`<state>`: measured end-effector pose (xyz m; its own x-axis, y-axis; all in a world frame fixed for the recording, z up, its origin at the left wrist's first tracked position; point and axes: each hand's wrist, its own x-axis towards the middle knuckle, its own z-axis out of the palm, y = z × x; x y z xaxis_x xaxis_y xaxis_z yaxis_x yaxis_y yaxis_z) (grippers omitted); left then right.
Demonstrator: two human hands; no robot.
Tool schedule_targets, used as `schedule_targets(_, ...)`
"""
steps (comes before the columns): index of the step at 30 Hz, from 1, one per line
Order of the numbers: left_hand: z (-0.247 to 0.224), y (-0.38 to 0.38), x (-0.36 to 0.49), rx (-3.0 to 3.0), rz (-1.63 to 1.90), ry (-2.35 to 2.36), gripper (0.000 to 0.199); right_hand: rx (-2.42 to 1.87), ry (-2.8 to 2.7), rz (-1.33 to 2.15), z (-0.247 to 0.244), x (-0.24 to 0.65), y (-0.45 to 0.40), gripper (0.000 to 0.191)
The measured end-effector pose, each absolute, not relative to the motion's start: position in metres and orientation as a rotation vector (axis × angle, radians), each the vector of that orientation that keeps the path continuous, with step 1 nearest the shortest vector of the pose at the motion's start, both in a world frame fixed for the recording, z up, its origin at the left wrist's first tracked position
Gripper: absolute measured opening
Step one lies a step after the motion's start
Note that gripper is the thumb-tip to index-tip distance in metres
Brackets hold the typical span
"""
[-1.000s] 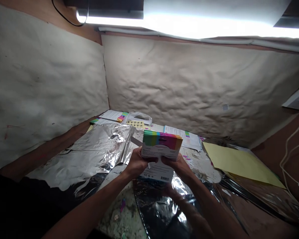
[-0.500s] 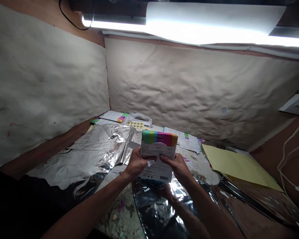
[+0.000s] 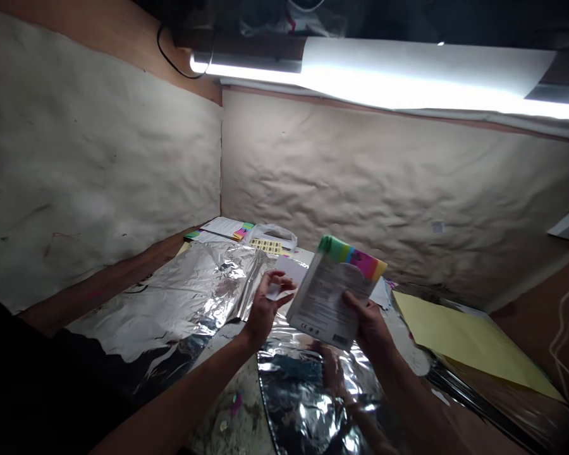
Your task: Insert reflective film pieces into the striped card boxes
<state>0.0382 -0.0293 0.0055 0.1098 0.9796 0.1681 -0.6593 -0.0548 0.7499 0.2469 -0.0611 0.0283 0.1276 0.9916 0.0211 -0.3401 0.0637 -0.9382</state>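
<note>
My right hand (image 3: 367, 319) grips a stack of flat printed packets (image 3: 334, 300) at its right side, thumb across the front. The packets have a green-to-orange rainbow band along the top, small print and a barcode below, and they tilt over the shiny foil sheet (image 3: 308, 392). To their left, apart from them, my left hand (image 3: 264, 309) is raised with bent fingers and pinches a small white slip (image 3: 274, 291). A pale blank card (image 3: 291, 268) shows just behind those fingers; whether they touch it I cannot tell.
Crumpled silver foil (image 3: 189, 284) covers the left of the table. Behind it are more rainbow-banded packets (image 3: 225, 226), a plastic bag (image 3: 277, 232) and a yellow label sheet (image 3: 266, 246). Yellow paper (image 3: 469, 338) lies at right. A bright tube light (image 3: 408, 79) hangs above.
My left hand has let go of the packets and moved off leftward with the white slip. My right hand has carried the packets a little right and tilted them. The view has shifted.
</note>
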Motion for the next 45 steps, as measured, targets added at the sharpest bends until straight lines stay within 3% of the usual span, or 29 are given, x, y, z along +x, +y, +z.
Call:
schedule_targets(4, -0.001, -0.022, 0.039, 0.374, 1.141, 0.55, 0.017, -0.925, -0.919, 1.311, 0.04, 0.26, -0.062, 0.046)
schedule_targets(8, 0.0, -0.028, 0.04, 0.497, 0.879, 0.434, 0.018, -0.922, -0.947, 1.425, 0.031, 0.25, -0.063, 0.045)
schedule_targets(17, 0.012, -0.031, 0.036, 0.862, 0.902, 0.539, 0.053, -1.017, -0.881, 1.443, 0.015, 0.235, -0.061, 0.048)
schedule_targets(33, 0.003, -0.029, 0.034, 0.984, 1.007, 0.626, 0.05, -1.043, -0.888, 1.263, 0.005, 0.217, -0.066, 0.049)
schedule_targets(45, -0.004, -0.024, 0.032, 1.149, 0.999, 0.678, 0.047, -1.043, -0.912, 1.224, 0.001, 0.21, -0.07, 0.036)
